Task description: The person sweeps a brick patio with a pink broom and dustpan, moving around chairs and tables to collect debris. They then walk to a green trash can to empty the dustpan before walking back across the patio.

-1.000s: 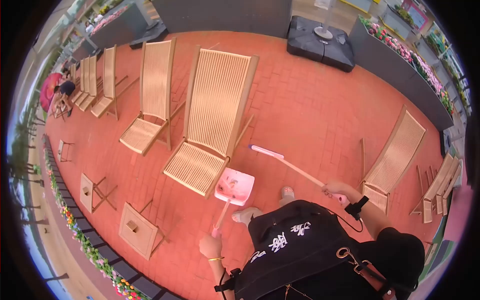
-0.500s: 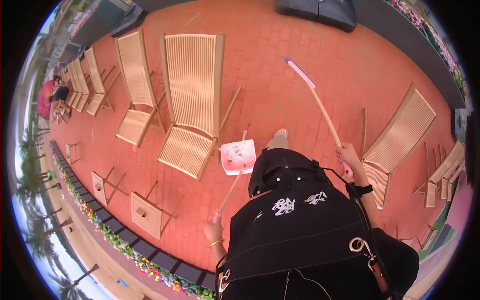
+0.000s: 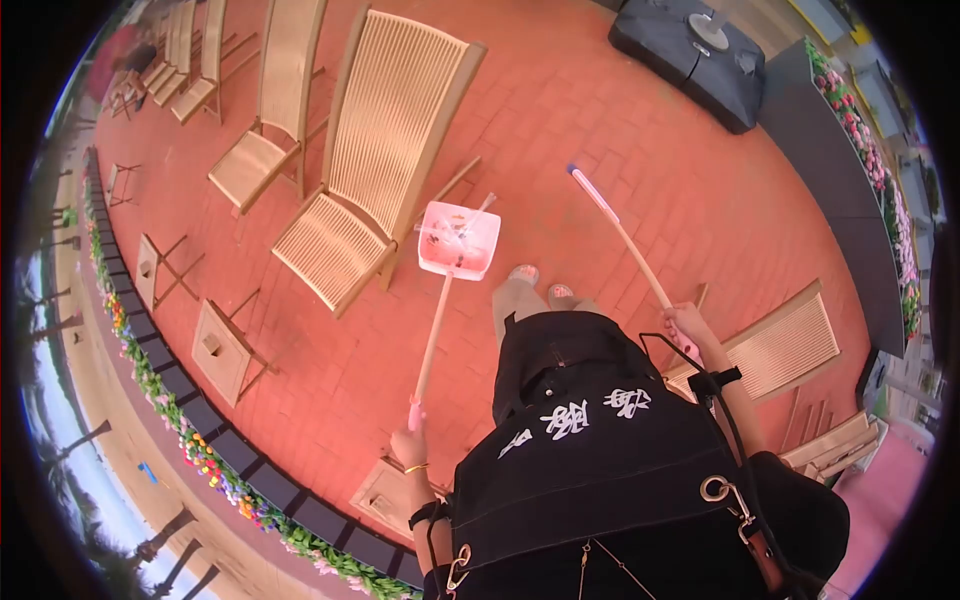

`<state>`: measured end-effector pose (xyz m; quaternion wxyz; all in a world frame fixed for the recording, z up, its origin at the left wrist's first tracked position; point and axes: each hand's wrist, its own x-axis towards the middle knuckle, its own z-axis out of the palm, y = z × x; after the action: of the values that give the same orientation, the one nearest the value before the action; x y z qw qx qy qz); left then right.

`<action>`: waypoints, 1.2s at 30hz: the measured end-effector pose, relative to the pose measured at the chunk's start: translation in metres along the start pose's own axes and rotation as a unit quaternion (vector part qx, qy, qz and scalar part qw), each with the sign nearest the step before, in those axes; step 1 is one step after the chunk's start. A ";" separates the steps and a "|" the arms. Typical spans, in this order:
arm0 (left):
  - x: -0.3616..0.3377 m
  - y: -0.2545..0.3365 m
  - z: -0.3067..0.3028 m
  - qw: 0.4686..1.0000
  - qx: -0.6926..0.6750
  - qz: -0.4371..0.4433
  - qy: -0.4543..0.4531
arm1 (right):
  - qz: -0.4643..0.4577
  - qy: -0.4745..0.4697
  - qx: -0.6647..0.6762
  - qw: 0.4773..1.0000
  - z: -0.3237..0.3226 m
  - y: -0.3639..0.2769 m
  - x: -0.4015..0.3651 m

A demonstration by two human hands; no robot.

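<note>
My left hand (image 3: 408,448) is closed around the end of the long pink handle of a dustpan (image 3: 455,272). The pan is a pink box with a whitish rim, held out ahead of me over the brick floor, with dark bits of litter inside. In my right hand (image 3: 687,322), fingers wrapped round its pink grip, is a long-handled broom (image 3: 638,258). Its narrow pink head with a bluish tip points forward and left, apart from the dustpan. My feet (image 3: 524,272) show between the two tools.
A slatted wooden folding chair (image 3: 400,120) stands just beyond the dustpan, with more chairs behind it. Another chair (image 3: 785,345) is by my right arm. Small folding tables (image 3: 222,352) line the left, near a flower border (image 3: 205,462). A black umbrella base (image 3: 690,60) stands ahead.
My view has turned right, so the chairs and flower border sit further left. The dustpan is now further ahead of my body, its handle showing at full length; my second foot shows.
</note>
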<state>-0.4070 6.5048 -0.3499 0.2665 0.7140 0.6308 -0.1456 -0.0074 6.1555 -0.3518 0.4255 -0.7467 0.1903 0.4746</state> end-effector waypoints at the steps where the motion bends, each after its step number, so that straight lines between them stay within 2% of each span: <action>1: -0.019 -0.005 0.008 0.993 -0.115 0.036 0.009 | 0.016 -0.022 -0.017 0.999 -0.003 0.000 0.003; 5: -0.057 -0.059 0.090 0.979 -0.202 -0.001 0.030 | 0.020 -0.049 -0.117 0.992 -0.026 0.005 0.013; 7: -0.057 -0.069 0.139 0.994 -0.110 0.005 0.022 | 0.029 -0.052 -0.143 0.988 -0.025 0.008 0.005; 9: -0.053 -0.062 0.183 0.998 -0.061 -0.001 -0.027 | 0.008 -0.071 -0.212 0.975 -0.025 0.016 0.004; 11: -0.035 -0.041 0.218 0.993 -0.012 -0.052 -0.108 | -0.027 -0.062 -0.264 0.962 -0.013 0.013 -0.005; 13: -0.007 -0.033 0.257 0.966 -0.038 -0.041 -0.254 | 0.019 -0.077 -0.255 0.964 0.005 -0.006 -0.028; 15: -0.010 0.008 0.235 0.976 -0.029 -0.074 -0.202 | 0.000 -0.072 -0.314 0.947 0.015 -0.017 -0.033; 17: -0.003 0.005 0.235 0.972 -0.053 -0.091 -0.212 | 0.038 -0.047 -0.280 0.958 0.021 -0.015 -0.026; 19: 0.004 0.008 0.219 0.969 -0.067 -0.097 -0.219 | 0.027 -0.050 -0.245 0.968 0.020 -0.004 -0.012; 21: -0.009 0.028 0.168 0.979 -0.017 -0.084 -0.186 | 0.041 0.005 -0.205 0.978 0.032 -0.013 -0.023; 25: -0.024 0.011 0.127 0.985 -0.024 -0.091 -0.146 | 0.065 -0.017 -0.198 0.978 0.032 -0.019 0.004; 29: -0.048 -0.014 0.079 0.985 0.004 -0.134 -0.110 | 0.012 -0.028 -0.256 0.966 0.061 -0.037 0.036; 32: -0.048 -0.018 0.049 0.983 0.016 -0.154 -0.096 | -0.065 -0.048 -0.382 0.921 0.094 -0.046 0.080; 34: -0.034 -0.013 0.035 0.979 0.043 -0.176 -0.091 | -0.084 -0.050 -0.403 0.910 0.137 -0.057 0.090; 36: -0.013 -0.015 0.037 0.981 0.039 -0.172 -0.076 | -0.151 -0.071 -0.413 0.895 0.183 -0.066 0.082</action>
<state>-0.4188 6.4747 -0.3757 0.2566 0.5915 0.7161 -0.2673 -0.0226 6.3520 -0.4272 0.1579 -0.8394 -0.1683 0.4922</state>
